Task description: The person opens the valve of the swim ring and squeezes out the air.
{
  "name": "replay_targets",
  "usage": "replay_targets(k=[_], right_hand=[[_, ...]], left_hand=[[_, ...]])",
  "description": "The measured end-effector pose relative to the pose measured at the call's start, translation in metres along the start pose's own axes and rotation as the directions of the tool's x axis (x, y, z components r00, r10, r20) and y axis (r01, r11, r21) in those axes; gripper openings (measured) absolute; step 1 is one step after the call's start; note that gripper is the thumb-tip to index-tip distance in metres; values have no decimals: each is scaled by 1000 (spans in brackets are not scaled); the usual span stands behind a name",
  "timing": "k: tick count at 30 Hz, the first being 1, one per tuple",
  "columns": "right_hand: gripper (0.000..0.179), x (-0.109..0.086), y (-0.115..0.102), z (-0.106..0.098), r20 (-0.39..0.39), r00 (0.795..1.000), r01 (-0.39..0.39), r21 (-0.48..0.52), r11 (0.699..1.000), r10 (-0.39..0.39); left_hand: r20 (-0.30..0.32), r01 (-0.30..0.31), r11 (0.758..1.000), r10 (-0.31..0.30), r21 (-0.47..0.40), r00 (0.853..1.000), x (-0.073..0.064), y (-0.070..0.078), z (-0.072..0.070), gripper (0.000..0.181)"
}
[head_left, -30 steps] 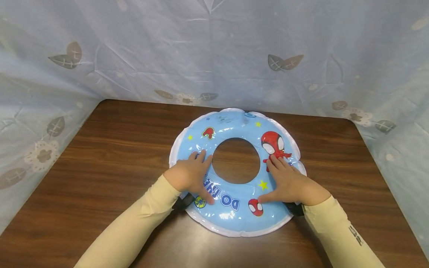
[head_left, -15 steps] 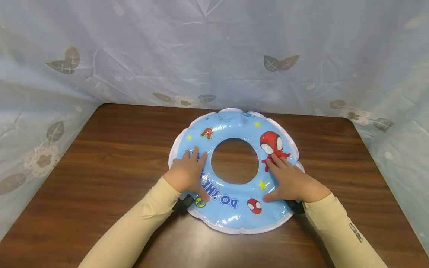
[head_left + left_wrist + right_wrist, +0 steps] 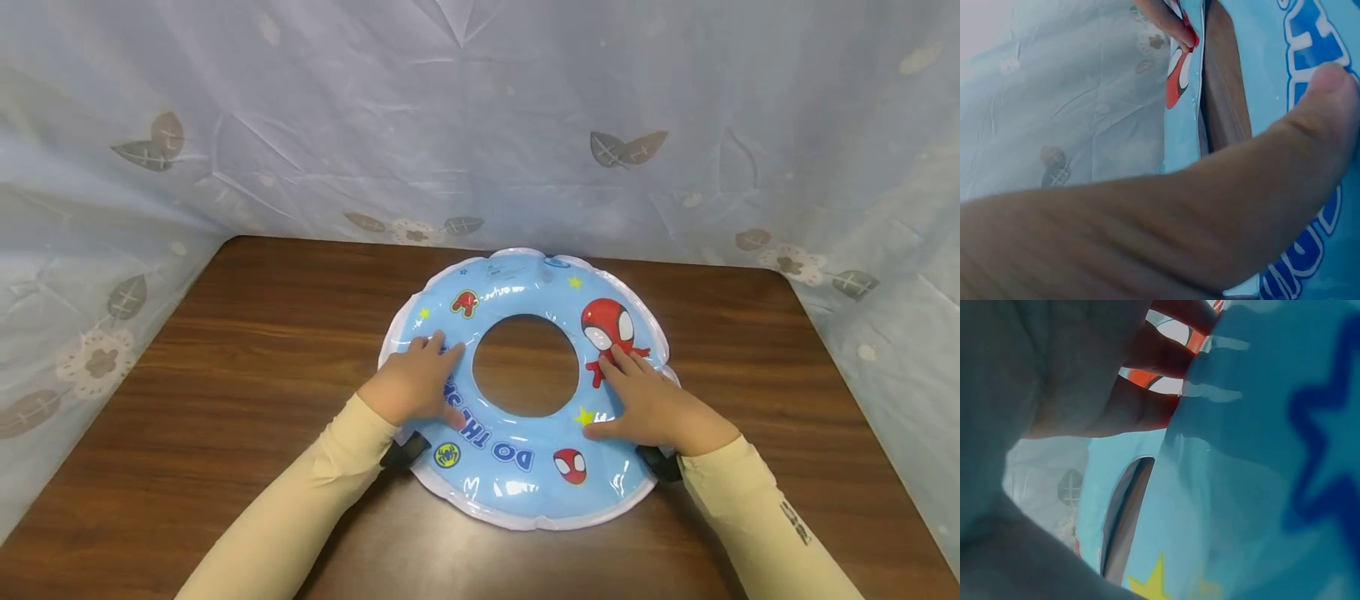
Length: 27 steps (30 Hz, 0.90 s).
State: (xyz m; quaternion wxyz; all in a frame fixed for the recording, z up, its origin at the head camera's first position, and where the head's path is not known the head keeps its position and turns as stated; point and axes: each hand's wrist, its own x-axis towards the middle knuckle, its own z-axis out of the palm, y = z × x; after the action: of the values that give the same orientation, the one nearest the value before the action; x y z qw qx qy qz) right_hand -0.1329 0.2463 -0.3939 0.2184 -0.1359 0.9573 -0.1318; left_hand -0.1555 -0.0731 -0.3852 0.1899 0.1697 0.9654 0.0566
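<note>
A light-blue inflatable swim ring with a white scalloped edge lies on the wooden table, printed with a red masked cartoon figure, stars and blue letters. On its left side rests my left hand, fingers spread across the lettering. My right hand lies spread on the right side, fingertips on the cartoon figure. In the left wrist view the left thumb presses against a printed letter. The right wrist view shows the right fingers touching the ring's shiny surface.
The dark wooden table extends on both sides of the ring and shows through its hole. A pale curtain with leaf and flower prints hangs along the back and both sides. Black straps sit at both wrists.
My left thumb has drawn up away from the yellow round emblem, leaving it fully visible. The right hand has shifted slightly, its thumb now by the yellow star. The ring stays nearly in place.
</note>
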Motion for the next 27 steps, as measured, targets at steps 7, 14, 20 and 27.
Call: replay_targets(k=[7, 14, 20, 27], right_hand=[[114, 1, 1, 2, 15, 1000, 16, -16, 1000, -16], [111, 4, 2, -13, 18, 999, 42, 16, 999, -42], [100, 36, -5, -41, -83, 990, 110, -82, 991, -117], [92, 80, -12, -56, -69, 975, 200, -159, 967, -213]], left_hand=[[3, -13, 1000, 13, 3, 1000, -1, 0, 1, 108], [-20, -152, 988, 152, 12, 988, 6, -1, -15, 86], [-169, -318, 942, 333, 108, 928, 43, 24, -33, 78], [-164, -231, 929, 285, 288, 944, 99, 47, -34, 92]])
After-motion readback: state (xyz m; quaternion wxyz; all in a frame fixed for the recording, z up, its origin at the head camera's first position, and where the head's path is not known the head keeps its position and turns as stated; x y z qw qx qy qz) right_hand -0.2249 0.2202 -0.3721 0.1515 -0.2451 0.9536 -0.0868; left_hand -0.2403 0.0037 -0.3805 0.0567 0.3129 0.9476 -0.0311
